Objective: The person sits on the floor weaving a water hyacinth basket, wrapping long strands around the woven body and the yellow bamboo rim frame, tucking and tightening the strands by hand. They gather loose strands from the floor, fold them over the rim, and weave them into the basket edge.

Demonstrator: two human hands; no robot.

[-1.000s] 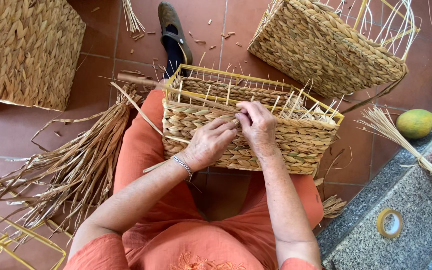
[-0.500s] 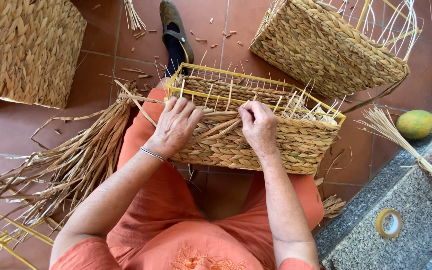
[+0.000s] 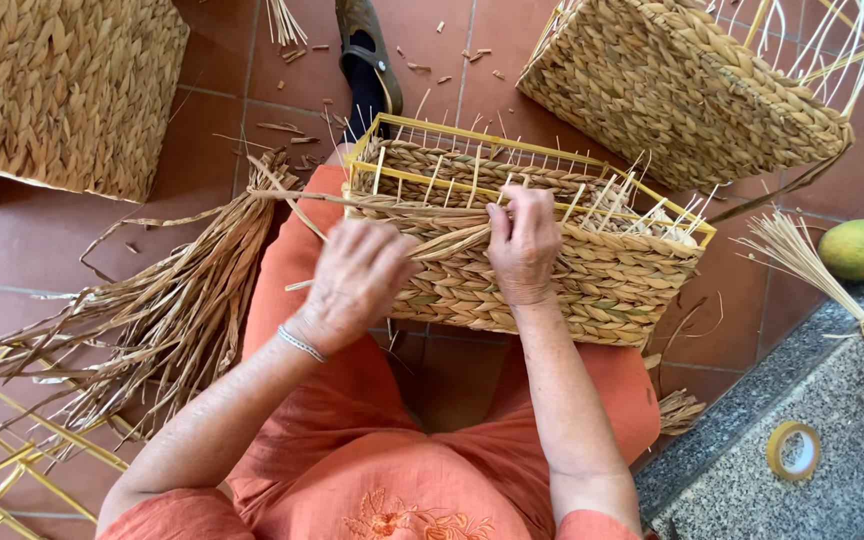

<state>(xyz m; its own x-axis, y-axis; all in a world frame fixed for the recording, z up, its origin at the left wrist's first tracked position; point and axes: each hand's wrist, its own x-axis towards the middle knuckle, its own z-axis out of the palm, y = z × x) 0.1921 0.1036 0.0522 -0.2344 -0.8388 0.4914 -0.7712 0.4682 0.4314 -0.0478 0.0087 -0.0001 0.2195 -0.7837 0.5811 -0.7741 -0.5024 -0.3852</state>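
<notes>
A half-woven straw basket [image 3: 592,280] on a yellow wire frame rests on my lap, its open top facing away. My right hand [image 3: 524,245] presses on the basket's upper rim and pinches a braided straw strand [image 3: 452,240] against it. My left hand [image 3: 357,280] grips the same strand a little to the left, and its loose end trails off to the left over my knee.
A bundle of loose dry straw [image 3: 152,320] lies on the tiled floor at my left. Finished woven baskets stand at the top left [image 3: 52,90] and top right [image 3: 682,90]. A green mango [image 3: 860,248], a tape roll [image 3: 794,450] on a stone ledge, and a sandalled foot [image 3: 367,50] are nearby.
My left hand has moved left and down along the basket front, pulling the straw strand taut. My right hand has stayed at the rim.
</notes>
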